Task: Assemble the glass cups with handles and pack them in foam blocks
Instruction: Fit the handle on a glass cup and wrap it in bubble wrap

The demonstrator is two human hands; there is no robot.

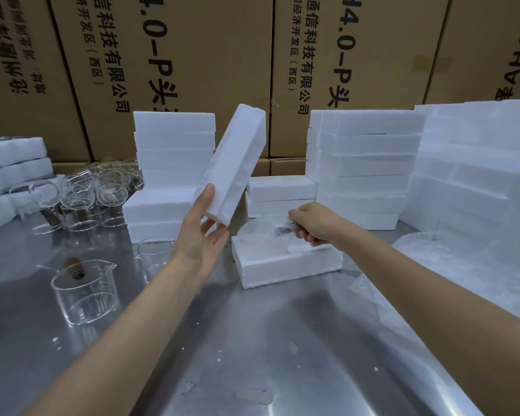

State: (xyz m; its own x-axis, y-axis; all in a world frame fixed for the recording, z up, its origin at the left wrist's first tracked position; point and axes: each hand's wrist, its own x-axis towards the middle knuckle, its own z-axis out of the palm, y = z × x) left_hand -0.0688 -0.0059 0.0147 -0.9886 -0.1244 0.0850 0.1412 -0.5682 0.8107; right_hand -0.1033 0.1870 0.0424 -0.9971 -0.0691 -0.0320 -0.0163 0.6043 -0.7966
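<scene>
White foam filled most of the scene, stacked in blocks along the back of a stainless steel desk (252, 340). The left hand (203, 232) held one foam block (233, 166) up off the desk, tilted with its upper end leaning to the right; the thumb lay along the block's near face and the fingers, fairly straight, supported its lower end from beneath. Just to the right, the right hand (311, 223) was curled around something dark, seemingly the handle of a glass cup (258, 232) that sat in the top of another foam block (285, 262) lying flat on the desk; motion blur there made the exact grip and the cup's outline hard to read. Behind the raised block stood a left foam stack (171, 163), with a low pair of blocks (279, 193) beside it and a taller right foam stack (367, 166) further along, then a broad foam wall (478, 169) at the far right. On the left side of the desk, one glass measuring cup with a wooden handle (84, 291) stood alone near the front, and a cluster of similar glass cups (81, 196) stood further back, near more foam at the left edge (9, 175). Brown cardboard cartons (168, 55) printed with black characters formed the backdrop. Small white crumbs dotted the desk.
</scene>
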